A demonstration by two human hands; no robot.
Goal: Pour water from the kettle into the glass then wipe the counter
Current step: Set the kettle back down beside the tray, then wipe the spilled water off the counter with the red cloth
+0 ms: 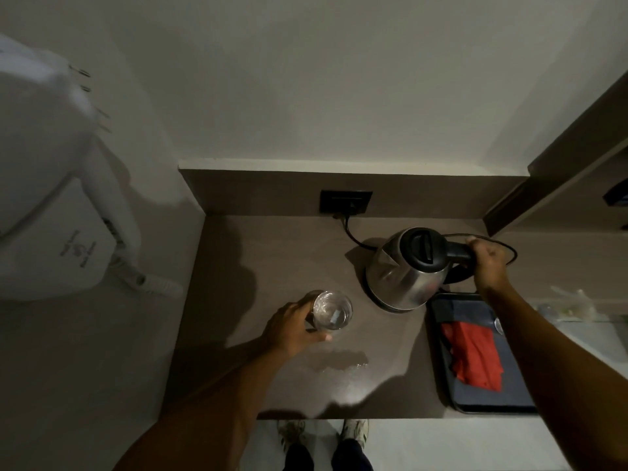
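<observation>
Right hand (486,263) closed around the black handle of the steel electric kettle (406,268), which sits tilted on the brown counter (258,266). Left hand (292,329) wrapped around the clear glass (332,310), upright, left of and nearer than the kettle. Small puddle (339,363) just nearer than the glass. Red cloth (474,356) on dark tray (492,402), below right grip.

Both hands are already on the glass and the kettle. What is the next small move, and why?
Probably lift the kettle by its handle and bring its spout over the glass. The right hand has its grip on the handle, the left hand steadies the glass on the counter, and the kettle stands apart from it, untilted.
</observation>
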